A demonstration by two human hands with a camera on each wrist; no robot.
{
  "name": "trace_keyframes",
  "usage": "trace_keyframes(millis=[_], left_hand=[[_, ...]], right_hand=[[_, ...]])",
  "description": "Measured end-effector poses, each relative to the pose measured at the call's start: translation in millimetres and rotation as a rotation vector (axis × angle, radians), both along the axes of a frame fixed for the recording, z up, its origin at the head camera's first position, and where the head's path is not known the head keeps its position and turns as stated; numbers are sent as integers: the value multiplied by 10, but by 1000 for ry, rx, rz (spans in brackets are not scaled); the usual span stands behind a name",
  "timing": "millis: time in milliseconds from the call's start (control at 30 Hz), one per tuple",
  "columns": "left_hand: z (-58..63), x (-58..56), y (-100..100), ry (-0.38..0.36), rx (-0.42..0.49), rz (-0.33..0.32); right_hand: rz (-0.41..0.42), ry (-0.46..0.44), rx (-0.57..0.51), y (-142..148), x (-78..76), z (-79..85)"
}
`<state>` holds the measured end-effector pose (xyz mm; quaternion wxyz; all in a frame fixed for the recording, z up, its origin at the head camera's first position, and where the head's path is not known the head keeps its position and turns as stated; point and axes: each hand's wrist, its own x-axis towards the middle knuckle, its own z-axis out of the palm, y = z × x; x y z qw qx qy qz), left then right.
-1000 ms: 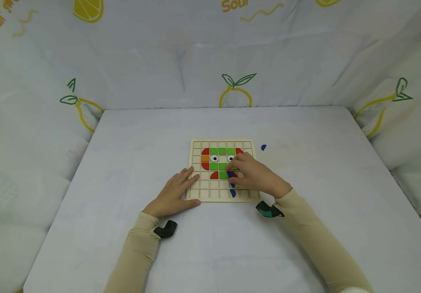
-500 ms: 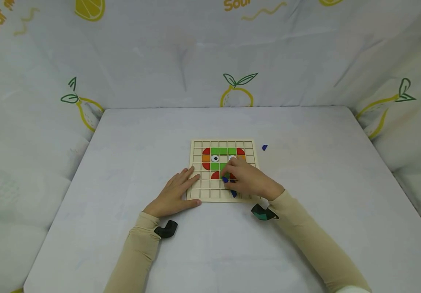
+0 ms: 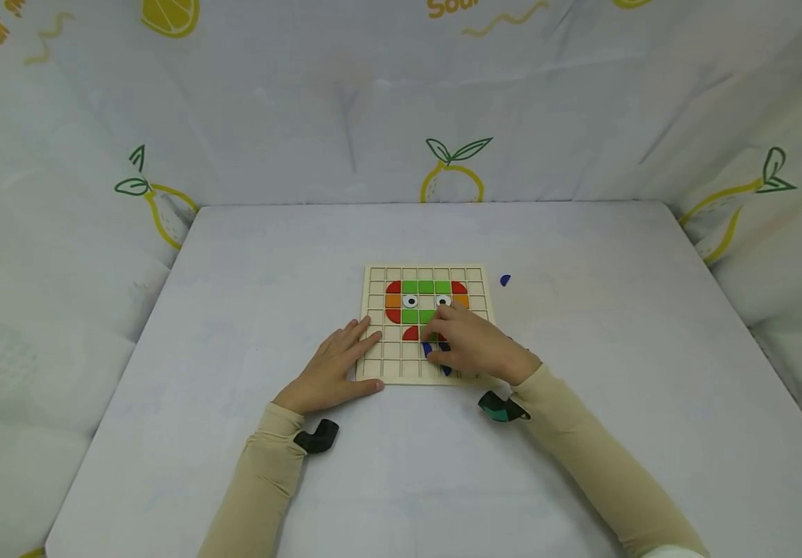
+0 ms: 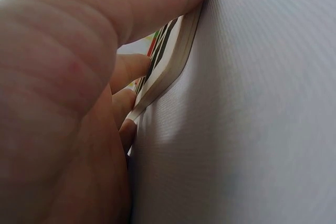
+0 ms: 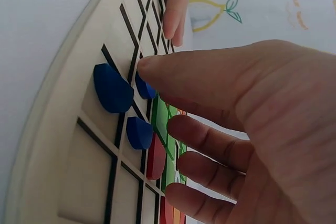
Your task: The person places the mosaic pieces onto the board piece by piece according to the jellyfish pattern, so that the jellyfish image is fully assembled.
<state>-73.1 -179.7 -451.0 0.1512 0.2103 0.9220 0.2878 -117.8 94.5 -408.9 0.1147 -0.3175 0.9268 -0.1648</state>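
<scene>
A wooden grid board [image 3: 391, 369] lies on the table, with green, red and orange pieces and two eye pieces set in its squares. My right hand [image 3: 476, 341] is over its lower right part, pinching a small blue quarter-round piece [image 3: 427, 350] down at a square below the green ones. In the right wrist view the thumb tip overlaps that piece, and two more blue pieces, a nearer one [image 5: 113, 88] and a smaller one [image 5: 139, 133], sit beside it. My left hand [image 3: 331, 370] rests with spread fingers on the board's left edge, its thumb along the front corner.
One loose blue piece [image 3: 505, 280] lies on the white table [image 3: 582, 263] beyond the board's upper right corner. A pale curtain printed with lemons [image 3: 401, 101] hangs behind the table and along its sides.
My right hand has carried a blue piece left and toward me, down to a square below the green pieces. The left hand has stayed in place.
</scene>
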Motion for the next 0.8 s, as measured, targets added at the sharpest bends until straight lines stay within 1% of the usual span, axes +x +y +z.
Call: trace_keyframes(millis=[100,233,433,633,800], left_hand=[[-4,-1,1,-3,-2,1],[-17,-6,-2,4,-3,-1],[-18,-8,-6,8,2,0],[-5,-4,-3,7,-10,2],[11,-1,5,7,-10,-1]], right_hand=[[3,19,8,-9,7,-11],[-3,21,0,-27,20,-14],[-20,0,1,-44,26,-3],[-9,-21,-5,-33,18,-11],[-22,-53,-27,-6,4,31]])
